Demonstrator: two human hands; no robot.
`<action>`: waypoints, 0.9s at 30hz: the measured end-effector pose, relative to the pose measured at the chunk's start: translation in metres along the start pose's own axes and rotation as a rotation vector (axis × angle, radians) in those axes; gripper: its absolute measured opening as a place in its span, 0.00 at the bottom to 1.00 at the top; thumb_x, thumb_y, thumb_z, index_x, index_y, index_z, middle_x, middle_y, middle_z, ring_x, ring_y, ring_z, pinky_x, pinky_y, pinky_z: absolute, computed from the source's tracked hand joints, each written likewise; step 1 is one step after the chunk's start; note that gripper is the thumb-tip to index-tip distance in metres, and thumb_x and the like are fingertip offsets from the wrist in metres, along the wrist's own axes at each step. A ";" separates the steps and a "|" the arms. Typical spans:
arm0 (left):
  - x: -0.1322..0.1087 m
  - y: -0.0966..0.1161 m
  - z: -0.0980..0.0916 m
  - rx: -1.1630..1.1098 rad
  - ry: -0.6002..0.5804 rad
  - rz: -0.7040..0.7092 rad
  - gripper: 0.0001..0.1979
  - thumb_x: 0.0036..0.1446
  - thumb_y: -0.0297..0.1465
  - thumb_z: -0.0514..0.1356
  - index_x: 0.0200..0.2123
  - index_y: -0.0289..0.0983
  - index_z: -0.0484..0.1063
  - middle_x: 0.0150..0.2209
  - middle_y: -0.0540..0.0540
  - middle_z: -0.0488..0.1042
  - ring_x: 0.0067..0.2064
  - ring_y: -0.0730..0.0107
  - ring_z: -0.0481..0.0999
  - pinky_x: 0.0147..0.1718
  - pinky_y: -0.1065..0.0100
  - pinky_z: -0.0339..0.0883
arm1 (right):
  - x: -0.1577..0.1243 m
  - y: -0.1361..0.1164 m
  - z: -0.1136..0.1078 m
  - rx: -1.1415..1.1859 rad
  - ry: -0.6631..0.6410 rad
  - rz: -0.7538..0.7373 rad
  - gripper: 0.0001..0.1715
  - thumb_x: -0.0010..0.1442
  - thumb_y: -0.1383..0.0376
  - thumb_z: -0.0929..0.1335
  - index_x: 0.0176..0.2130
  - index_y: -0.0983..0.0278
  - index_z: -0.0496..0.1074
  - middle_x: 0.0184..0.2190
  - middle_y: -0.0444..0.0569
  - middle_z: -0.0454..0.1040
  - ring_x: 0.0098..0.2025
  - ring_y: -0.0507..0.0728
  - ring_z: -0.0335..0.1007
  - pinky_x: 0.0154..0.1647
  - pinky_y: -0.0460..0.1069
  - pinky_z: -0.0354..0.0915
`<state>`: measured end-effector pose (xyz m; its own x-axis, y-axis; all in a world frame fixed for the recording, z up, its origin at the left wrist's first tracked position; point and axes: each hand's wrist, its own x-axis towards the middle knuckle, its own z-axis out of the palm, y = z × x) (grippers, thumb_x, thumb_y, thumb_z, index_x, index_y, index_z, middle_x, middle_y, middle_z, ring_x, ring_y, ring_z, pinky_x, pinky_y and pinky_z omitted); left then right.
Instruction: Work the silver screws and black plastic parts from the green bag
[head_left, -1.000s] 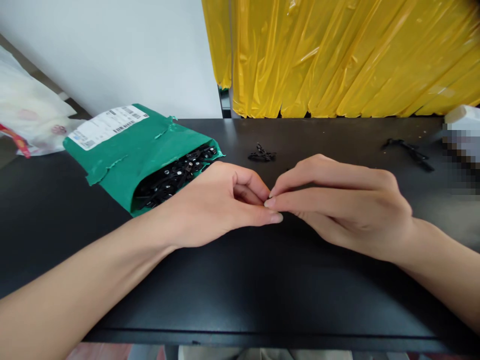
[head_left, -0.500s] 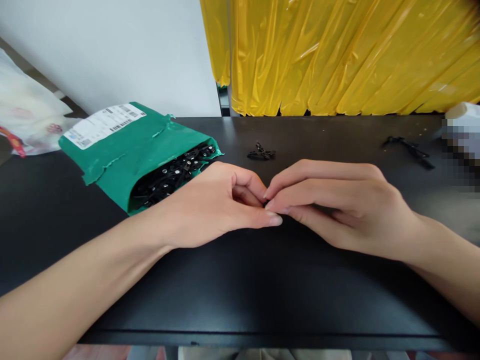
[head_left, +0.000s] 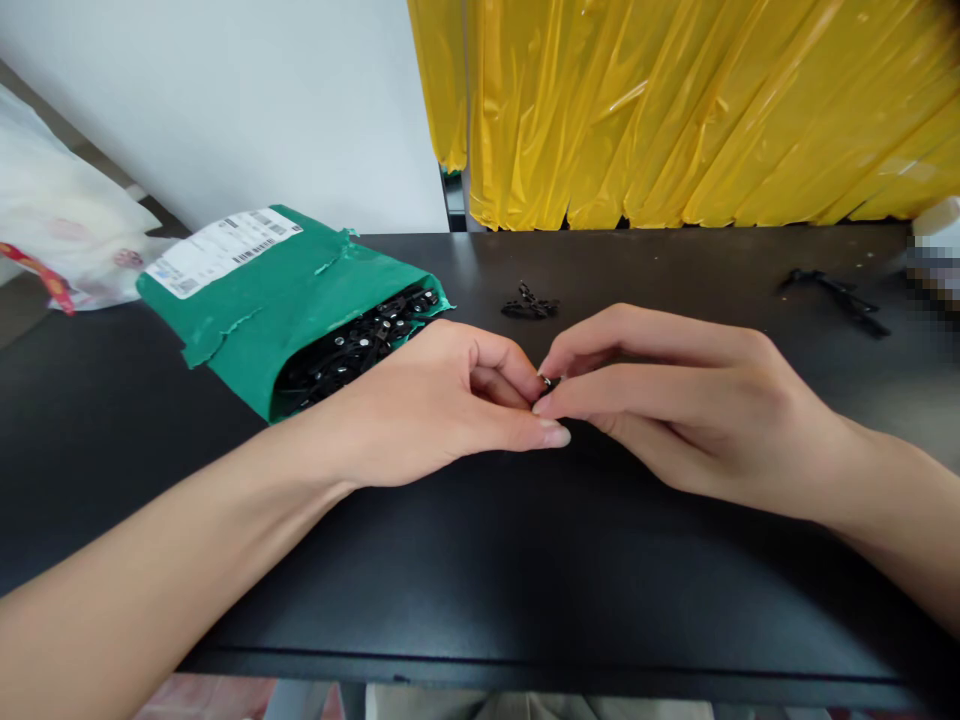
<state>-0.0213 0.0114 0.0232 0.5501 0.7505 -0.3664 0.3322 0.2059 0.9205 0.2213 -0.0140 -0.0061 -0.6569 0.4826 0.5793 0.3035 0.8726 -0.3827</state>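
Note:
Close together above the dark table (head_left: 480, 560), my two hands meet at the fingertips. My left hand (head_left: 450, 405) is closed in a pinch on a small black piece (head_left: 550, 384) with a shiny metal spot. The thumb and fingertips of my right hand (head_left: 697, 410) are on the same piece, which they mostly cover, so its kind cannot be made out. Left of my left hand lies a green mailer bag (head_left: 270, 310), torn at one end. Many black pieces with round metal studs (head_left: 360, 345) fill its opening.
Beyond my hands lies a small black tangle (head_left: 529, 302). Black strap-like pieces (head_left: 840, 298) lie at the right. A white plastic bag (head_left: 67, 210) stands at far left. Yellow plastic sheeting (head_left: 637, 110) and a white panel (head_left: 247, 100) border the table's back.
My right index finger has lifted a little, and more of the small black piece with its shiny spot shows between the fingertips. The whole view has shifted slightly.

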 end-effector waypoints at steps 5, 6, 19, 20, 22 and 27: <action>-0.002 0.000 0.003 0.067 0.002 -0.013 0.10 0.50 0.21 0.77 0.29 0.39 0.83 0.26 0.58 0.81 0.29 0.79 0.77 0.30 0.78 0.66 | -0.003 0.006 -0.003 0.050 -0.060 0.004 0.07 0.76 0.72 0.71 0.50 0.65 0.81 0.52 0.51 0.77 0.49 0.50 0.78 0.51 0.46 0.73; -0.002 -0.001 0.003 0.077 0.006 -0.016 0.09 0.50 0.22 0.78 0.29 0.39 0.83 0.26 0.58 0.81 0.29 0.79 0.76 0.30 0.77 0.66 | -0.003 0.007 -0.003 0.068 -0.073 0.004 0.09 0.76 0.72 0.71 0.52 0.65 0.81 0.53 0.51 0.77 0.50 0.50 0.77 0.51 0.46 0.73; -0.005 0.003 0.003 0.121 0.028 -0.027 0.08 0.52 0.23 0.76 0.30 0.39 0.82 0.26 0.57 0.80 0.29 0.77 0.76 0.30 0.75 0.65 | -0.003 0.009 -0.002 0.091 -0.099 0.027 0.13 0.77 0.74 0.67 0.52 0.61 0.80 0.54 0.49 0.76 0.48 0.50 0.78 0.46 0.47 0.71; -0.005 0.002 0.003 0.117 0.017 -0.025 0.08 0.52 0.23 0.76 0.30 0.39 0.82 0.26 0.57 0.80 0.30 0.77 0.76 0.30 0.75 0.65 | -0.003 0.009 -0.002 0.078 -0.099 0.035 0.14 0.77 0.74 0.66 0.50 0.61 0.81 0.55 0.49 0.76 0.48 0.50 0.78 0.46 0.47 0.71; -0.004 0.002 0.003 0.123 0.004 -0.023 0.08 0.52 0.23 0.76 0.31 0.39 0.83 0.27 0.57 0.80 0.30 0.76 0.77 0.31 0.74 0.66 | -0.002 0.009 -0.002 0.071 -0.093 0.045 0.12 0.77 0.74 0.67 0.48 0.62 0.80 0.53 0.50 0.76 0.48 0.51 0.78 0.46 0.47 0.71; -0.004 0.002 0.002 0.125 0.014 -0.039 0.07 0.52 0.24 0.76 0.31 0.39 0.82 0.27 0.56 0.81 0.31 0.75 0.78 0.33 0.73 0.67 | -0.002 0.011 -0.002 0.138 -0.118 0.033 0.12 0.75 0.73 0.69 0.52 0.61 0.80 0.53 0.51 0.75 0.47 0.52 0.77 0.45 0.48 0.71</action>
<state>-0.0211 0.0070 0.0268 0.5243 0.7523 -0.3990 0.4466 0.1560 0.8810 0.2273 -0.0058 -0.0101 -0.7268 0.4919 0.4794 0.2344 0.8337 -0.5001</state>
